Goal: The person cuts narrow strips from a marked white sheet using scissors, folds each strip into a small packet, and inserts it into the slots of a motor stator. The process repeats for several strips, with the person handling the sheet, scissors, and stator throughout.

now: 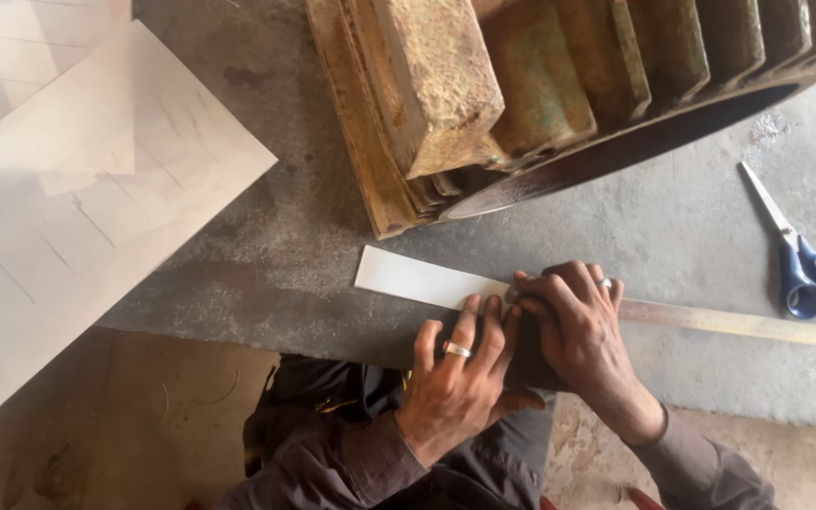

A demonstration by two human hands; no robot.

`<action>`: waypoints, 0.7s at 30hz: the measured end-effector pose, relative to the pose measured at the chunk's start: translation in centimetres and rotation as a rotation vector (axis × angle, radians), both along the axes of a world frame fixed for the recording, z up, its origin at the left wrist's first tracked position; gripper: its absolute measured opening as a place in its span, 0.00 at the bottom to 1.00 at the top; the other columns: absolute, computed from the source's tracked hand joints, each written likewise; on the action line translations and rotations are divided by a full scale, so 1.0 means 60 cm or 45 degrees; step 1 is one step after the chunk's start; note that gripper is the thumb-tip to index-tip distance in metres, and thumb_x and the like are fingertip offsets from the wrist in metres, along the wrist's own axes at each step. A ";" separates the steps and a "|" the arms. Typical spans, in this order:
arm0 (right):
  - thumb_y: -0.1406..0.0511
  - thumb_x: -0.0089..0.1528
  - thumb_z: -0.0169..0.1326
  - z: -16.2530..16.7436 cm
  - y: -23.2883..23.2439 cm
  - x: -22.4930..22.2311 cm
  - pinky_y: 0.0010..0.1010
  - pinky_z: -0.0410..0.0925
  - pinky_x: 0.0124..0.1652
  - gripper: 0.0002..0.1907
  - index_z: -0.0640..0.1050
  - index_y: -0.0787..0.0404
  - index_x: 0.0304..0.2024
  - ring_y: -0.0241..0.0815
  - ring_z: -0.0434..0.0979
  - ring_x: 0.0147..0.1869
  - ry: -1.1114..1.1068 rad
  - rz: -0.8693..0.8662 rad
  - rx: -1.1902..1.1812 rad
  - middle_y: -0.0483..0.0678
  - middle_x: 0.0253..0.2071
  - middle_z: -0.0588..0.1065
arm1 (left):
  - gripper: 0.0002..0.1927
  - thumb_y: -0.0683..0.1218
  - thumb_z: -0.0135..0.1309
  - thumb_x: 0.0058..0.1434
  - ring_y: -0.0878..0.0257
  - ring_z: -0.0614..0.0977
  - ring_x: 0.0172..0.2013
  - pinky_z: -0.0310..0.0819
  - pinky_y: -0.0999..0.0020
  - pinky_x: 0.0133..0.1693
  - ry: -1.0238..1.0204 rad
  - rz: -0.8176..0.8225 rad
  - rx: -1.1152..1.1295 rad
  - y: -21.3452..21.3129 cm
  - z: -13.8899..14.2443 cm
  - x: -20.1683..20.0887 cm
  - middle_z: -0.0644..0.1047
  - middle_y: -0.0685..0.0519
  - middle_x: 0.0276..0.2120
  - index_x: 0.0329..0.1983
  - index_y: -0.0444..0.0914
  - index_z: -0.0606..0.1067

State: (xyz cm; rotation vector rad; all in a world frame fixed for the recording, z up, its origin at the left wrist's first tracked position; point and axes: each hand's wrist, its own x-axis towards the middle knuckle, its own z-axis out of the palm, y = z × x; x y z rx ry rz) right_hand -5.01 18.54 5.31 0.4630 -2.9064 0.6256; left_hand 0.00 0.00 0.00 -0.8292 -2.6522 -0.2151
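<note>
A narrow white paper strip [408, 279] lies on the grey concrete slab [266, 255], just in front of a rusty finned metal housing [540, 85]. My left hand [455, 378], with a ring on one finger, presses its fingertips on the strip's right end. My right hand [573, 326], also ringed, lies beside it with its fingers bent over the same end and over the near end of a long yellowish ruler [748, 324]. The two hands touch. What lies under the fingers is hidden.
Blue-handled scissors [800, 264] lie shut on the slab at the right. Large white sheets with cut slits [77, 189] cover the left side and overhang the slab's edge. Dirt floor and my dark trousers [332, 416] show below.
</note>
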 end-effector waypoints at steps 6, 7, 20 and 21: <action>0.70 0.61 0.54 0.009 0.001 -0.005 0.41 0.58 0.49 0.16 0.81 0.54 0.51 0.48 0.68 0.49 0.008 0.028 0.024 0.46 0.43 0.73 | 0.48 0.79 0.29 0.69 0.56 0.68 0.64 0.60 0.47 0.58 0.034 0.027 0.034 0.004 0.012 -0.002 0.69 0.50 0.63 0.71 0.39 0.70; 0.70 0.61 0.55 0.013 -0.001 -0.007 0.41 0.58 0.48 0.16 0.80 0.54 0.50 0.49 0.69 0.50 0.008 0.028 0.023 0.47 0.43 0.73 | 0.49 0.79 0.29 0.68 0.56 0.68 0.64 0.60 0.46 0.58 0.024 0.038 0.038 0.005 0.017 0.002 0.69 0.50 0.63 0.70 0.38 0.70; 0.68 0.62 0.58 0.044 0.004 -0.013 0.46 0.61 0.52 0.13 0.81 0.55 0.49 0.51 0.73 0.54 0.137 0.022 -0.063 0.48 0.45 0.76 | 0.47 0.77 0.34 0.65 0.55 0.67 0.63 0.59 0.41 0.60 0.080 0.096 0.058 0.008 0.053 0.061 0.67 0.48 0.62 0.71 0.39 0.66; 0.68 0.62 0.59 0.046 0.005 -0.013 0.46 0.62 0.53 0.12 0.81 0.55 0.48 0.51 0.73 0.55 0.121 0.020 -0.107 0.48 0.45 0.76 | 0.48 0.78 0.34 0.64 0.54 0.67 0.63 0.59 0.40 0.60 0.077 0.092 0.083 0.007 0.054 0.066 0.67 0.48 0.62 0.71 0.39 0.66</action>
